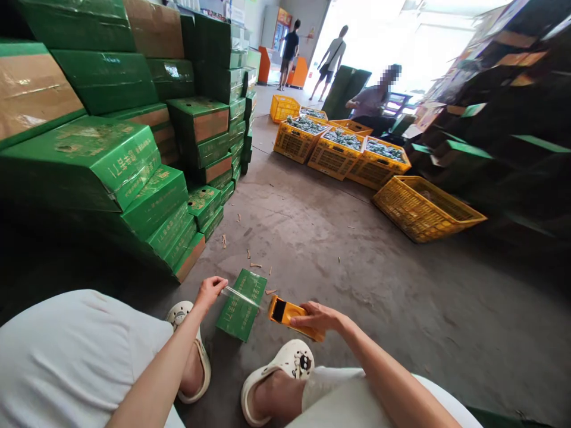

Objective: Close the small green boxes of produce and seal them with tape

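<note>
A small green carton (236, 315) with gold lettering lies on the floor between my feet. Across its top runs a strip of clear tape (243, 295). Just left of the carton, my left hand (211, 292) pinches the tape's loose end between thumb and fingers. On the other side, my right hand (319, 318) is wrapped round an orange tape dispenser (288, 311), which is close to the carton's right edge. The dispenser's tape roll is not visible.
Stacked green cartons (120, 154) rise on the left. Yellow crates (332, 156) with wrapped contents stand ahead, near a seated person (372, 98). One tilted yellow crate (426, 208) is nearer on the right. Cardboard scraps (256, 265) litter the floor.
</note>
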Demonstrator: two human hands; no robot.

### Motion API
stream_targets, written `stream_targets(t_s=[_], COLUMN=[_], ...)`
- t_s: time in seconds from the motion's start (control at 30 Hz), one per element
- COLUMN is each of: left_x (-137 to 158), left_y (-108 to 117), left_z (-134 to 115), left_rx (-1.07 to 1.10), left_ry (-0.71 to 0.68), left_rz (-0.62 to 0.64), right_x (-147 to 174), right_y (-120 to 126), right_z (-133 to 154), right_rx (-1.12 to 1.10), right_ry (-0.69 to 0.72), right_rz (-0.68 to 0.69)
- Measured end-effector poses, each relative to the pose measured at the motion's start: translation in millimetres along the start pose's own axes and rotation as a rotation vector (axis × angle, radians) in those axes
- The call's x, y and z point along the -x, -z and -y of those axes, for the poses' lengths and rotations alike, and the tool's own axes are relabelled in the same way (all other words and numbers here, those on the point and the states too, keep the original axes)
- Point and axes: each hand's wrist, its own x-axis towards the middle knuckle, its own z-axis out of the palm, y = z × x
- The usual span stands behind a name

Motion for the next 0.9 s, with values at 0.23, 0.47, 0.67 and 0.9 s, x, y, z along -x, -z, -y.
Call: stream_targets(t_s=[0.23, 0.47, 0.67, 0.9], left_x=[-11, -24, -28, -24], left_y=[-6, -5, -11, -39], left_z=[24, 24, 41, 65], left_rx=[-0.175, -0.267, -0.314, -0.392], left_ry=[-0.068, -0.104, -0.055, 0.056], left_rz=[-0.064, -0.045, -0.035, -0.041], right_x=[-27, -41, -47, -58], right_y=[-25, -21, -22, -23], right_z=[-11, -14, -10, -3], right_rx=[-0.074, -0.107, -0.077, 0.028], right_ry=[0.0, -0.01, -0.068, -0.119], right_rz=[0.011, 0.044, 0.061, 0.008])
